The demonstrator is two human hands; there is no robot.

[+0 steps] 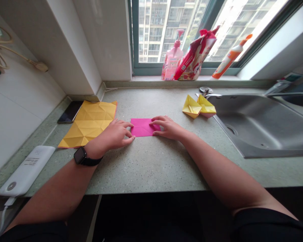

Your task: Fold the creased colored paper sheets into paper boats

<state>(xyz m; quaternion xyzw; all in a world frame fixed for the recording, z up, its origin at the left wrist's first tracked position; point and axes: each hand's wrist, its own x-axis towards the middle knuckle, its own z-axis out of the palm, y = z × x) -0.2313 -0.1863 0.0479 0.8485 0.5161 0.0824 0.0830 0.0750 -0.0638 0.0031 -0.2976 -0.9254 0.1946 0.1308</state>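
A small bright pink folded paper (142,129) lies flat on the counter between my two hands. It is a rectangle with faint crease lines. My left hand (117,133), wearing a black watch, touches its left end, with thumb and fingers apart near the corners. On the right end rest the spread fingers of my right hand (168,127), the thumb by the lower edge. To the left, partly behind my left hand, spreads a yellow creased paper sheet (91,121) with a reddish edge. Two yellow folded paper pieces (192,107) stand by the sink.
A steel sink (265,121) is set into the speckled counter (151,168) on the right. A phone (70,112) and a white power bank (27,171) with a cable lie left. On the windowsill stand a pink pump bottle (172,62), a red-and-white bag (197,57) and an orange-and-white bottle (229,58).
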